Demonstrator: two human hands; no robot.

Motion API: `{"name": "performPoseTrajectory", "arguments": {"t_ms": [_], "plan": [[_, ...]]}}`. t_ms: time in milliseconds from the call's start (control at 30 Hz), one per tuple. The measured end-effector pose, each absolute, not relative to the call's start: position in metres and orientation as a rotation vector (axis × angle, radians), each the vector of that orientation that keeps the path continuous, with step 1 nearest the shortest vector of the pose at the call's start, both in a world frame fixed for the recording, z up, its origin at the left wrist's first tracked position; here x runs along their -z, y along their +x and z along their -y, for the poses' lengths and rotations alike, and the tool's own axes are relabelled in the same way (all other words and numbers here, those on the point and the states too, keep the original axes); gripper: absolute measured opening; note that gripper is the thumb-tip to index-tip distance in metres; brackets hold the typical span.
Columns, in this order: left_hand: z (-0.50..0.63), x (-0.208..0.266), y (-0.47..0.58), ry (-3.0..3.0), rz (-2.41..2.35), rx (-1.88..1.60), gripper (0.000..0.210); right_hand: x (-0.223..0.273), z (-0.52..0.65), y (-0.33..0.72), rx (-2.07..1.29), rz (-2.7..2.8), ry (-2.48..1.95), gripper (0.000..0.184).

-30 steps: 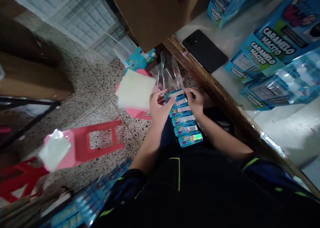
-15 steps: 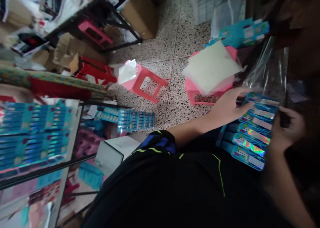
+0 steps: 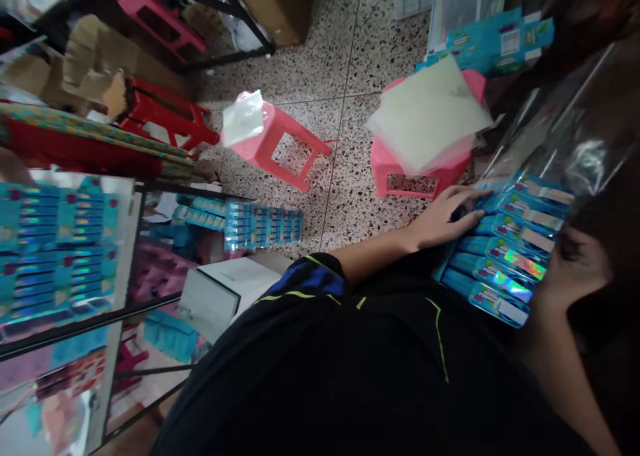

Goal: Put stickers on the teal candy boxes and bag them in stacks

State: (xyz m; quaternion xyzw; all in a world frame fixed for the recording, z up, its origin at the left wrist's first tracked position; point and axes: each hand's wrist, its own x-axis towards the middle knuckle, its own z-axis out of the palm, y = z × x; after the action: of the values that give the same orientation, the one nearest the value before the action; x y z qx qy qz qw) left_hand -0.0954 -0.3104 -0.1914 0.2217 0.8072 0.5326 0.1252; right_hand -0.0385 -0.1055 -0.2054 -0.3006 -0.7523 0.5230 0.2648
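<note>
A row of several small blue boxes (image 3: 500, 249) with shiny holographic patches lies over my lap at the right. Clear plastic film (image 3: 580, 136) covers the boxes, and its loose end stretches up and to the right beyond them. My left hand (image 3: 445, 219) grips the upper left side of the row, thumb and fingers bent on the plastic. On the opposite side, my right hand (image 3: 575, 269) holds the right edge with curled fingers, some of them in shadow. The undersides of the boxes are hidden.
A pink stool (image 3: 430, 179) ahead bears a stack of pale sheets (image 3: 433, 119). Another pink stool (image 3: 285, 139) stands left of it. Flat blue cartons (image 3: 490, 39) lie behind. At left, a table (image 3: 125, 243) carries wrapped blue packs (image 3: 55, 243), near a white box (image 3: 230, 293).
The plastic film has spread further up and right, over the boxes' upper end. My left hand has slid slightly left and down along the row. The whole view has shifted a little.
</note>
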Motion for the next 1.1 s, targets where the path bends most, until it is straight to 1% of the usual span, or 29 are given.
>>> {"name": "performPoseTrajectory", "arguments": {"t_ms": [67, 167, 233, 333, 433, 567, 633, 867, 1100], "plan": [[0.310, 0.196, -0.092, 0.724, -2.349, -1.526, 0.043, 0.193, 0.113, -0.028, -1.368, 1.972, -0.801, 0.036], [0.309, 0.207, -0.093, 0.817, -2.405, -1.459, 0.041, 0.182, 0.122, -0.017, -1.337, 2.022, -0.785, 0.032], [0.308, 0.215, -0.097, 0.866, -2.451, -1.439, 0.040, 0.181, 0.125, -0.014, -1.295, 2.045, -0.784, 0.031], [0.308, 0.222, -0.104, 0.933, -2.485, -1.411, 0.036, 0.185, 0.125, -0.012, -1.208, 2.050, -0.808, 0.035], [0.311, 0.222, -0.109, 0.935, -2.518, -1.364, 0.034, 0.186, 0.123, -0.010, -1.254, 2.157, -0.826, 0.035], [0.317, 0.214, -0.122, 0.839, -2.602, -1.272, 0.033, 0.184, 0.125, -0.015, -1.449, 2.174, -0.798, 0.029], [0.322, 0.206, -0.127, 0.811, -2.611, -1.211, 0.031, 0.183, 0.127, -0.019, -1.496, 2.169, -0.782, 0.026], [0.350, 0.174, -0.108, 0.973, -2.543, -1.164, 0.028, 0.169, 0.134, -0.006, -1.469, 2.198, -0.733, 0.019], [0.370, 0.168, -0.083, 0.918, -2.551, -1.053, 0.030, 0.150, 0.141, 0.026, -1.461, 2.292, -0.671, 0.017]]}}
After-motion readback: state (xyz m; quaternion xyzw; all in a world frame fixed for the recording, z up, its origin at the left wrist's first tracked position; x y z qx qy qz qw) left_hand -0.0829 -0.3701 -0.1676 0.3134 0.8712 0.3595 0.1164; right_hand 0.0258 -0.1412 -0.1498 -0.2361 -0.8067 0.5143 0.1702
